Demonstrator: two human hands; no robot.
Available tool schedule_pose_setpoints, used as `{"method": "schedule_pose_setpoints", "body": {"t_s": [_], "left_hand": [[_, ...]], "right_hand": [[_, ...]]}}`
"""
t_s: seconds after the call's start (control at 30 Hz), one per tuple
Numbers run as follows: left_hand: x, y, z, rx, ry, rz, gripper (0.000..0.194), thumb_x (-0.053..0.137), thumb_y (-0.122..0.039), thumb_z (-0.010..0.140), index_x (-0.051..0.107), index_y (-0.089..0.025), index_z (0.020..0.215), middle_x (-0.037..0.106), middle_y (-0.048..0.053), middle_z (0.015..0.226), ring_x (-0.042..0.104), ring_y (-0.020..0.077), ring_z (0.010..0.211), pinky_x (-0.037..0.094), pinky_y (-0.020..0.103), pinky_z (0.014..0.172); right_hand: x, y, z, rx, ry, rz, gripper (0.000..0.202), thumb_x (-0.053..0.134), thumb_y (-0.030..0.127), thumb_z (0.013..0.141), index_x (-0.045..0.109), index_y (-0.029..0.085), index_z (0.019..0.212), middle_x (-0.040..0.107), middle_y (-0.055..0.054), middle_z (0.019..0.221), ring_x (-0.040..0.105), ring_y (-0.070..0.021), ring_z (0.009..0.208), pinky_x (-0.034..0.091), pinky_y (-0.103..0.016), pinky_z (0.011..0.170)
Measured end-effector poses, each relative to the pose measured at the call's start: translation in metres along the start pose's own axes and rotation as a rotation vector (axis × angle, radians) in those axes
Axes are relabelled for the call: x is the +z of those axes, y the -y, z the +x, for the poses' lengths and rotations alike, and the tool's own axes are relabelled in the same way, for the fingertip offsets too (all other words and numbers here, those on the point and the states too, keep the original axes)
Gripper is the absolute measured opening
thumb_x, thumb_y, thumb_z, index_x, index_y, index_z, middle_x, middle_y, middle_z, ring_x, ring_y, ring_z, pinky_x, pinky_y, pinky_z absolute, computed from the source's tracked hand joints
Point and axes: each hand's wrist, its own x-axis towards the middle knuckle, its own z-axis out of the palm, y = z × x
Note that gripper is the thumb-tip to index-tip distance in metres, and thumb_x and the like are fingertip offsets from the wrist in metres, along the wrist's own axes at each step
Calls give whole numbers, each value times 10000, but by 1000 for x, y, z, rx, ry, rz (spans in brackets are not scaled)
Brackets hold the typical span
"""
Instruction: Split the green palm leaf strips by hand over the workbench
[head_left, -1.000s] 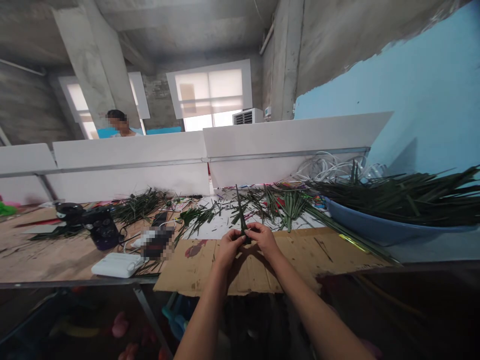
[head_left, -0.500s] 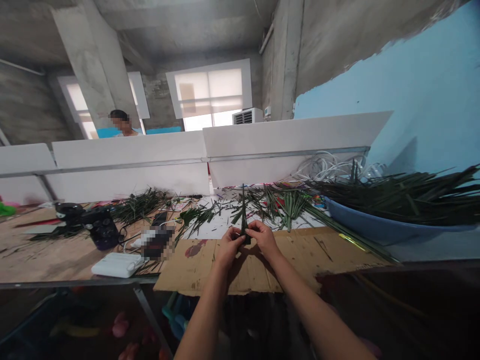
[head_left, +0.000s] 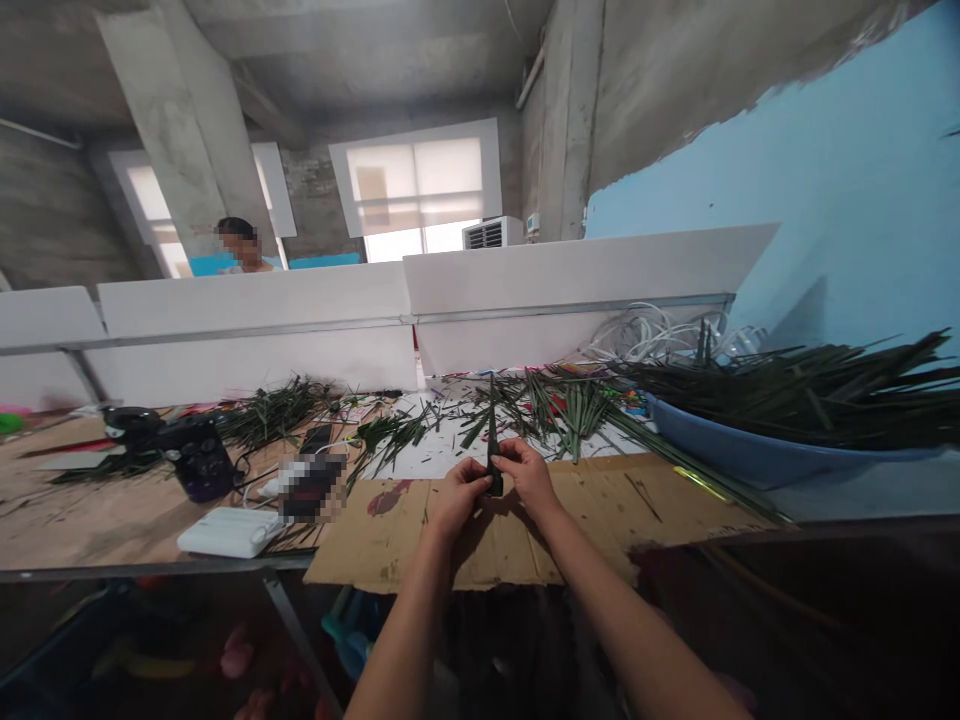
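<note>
Held leaf strip point(head_left: 493, 425): dried-looking plant fibre, matt. Leaves in basin: same, dull, rough-edged. Basin point(head_left: 750, 455) looks plastic, smooth, faint sheen. Sheet under the work point(head_left: 390, 545) is cardboard, matt, creased, stained. Yellow strip point(head_left: 703, 484) is glossy, film-like. Desk point(head_left: 67, 515): wood-like top, matt, scuffed. White box point(head_left: 225, 532): smooth plastic. Panels point(head_left: 592, 265): smooth, matt. Pillar point(head_left: 176, 120): raw concrete, rough.

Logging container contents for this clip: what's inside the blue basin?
The blue basin holds a heap of long green leaf strips; they hide its floor and anything beneath.
</note>
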Motion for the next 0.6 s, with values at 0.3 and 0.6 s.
{"method": "schedule_pose_setpoints", "body": {"t_s": [0.3, 0.6], "left_hand": [[-3, 6, 4, -22, 24, 20, 217, 788, -253, 602, 602, -183, 690, 574, -20, 619, 490, 89, 509, 383, 206, 495], [-4, 6, 5, -31, -28, -2, 293, 810, -321, 595, 661, -165, 794, 660, 35, 722, 570, 123, 594, 416, 213, 526]], "right_hand": [[-2, -6, 4, 14, -140, 39, 308, 712, 474, 650, 577, 222, 767, 593, 8, 711, 528, -181, 670, 438, -303, 664], [1, 3, -2, 121, 55, 56, 290, 760, 396, 611, 635, 195, 777, 621, 8, 700, 542, -161, 642, 429, -275, 605]]}}
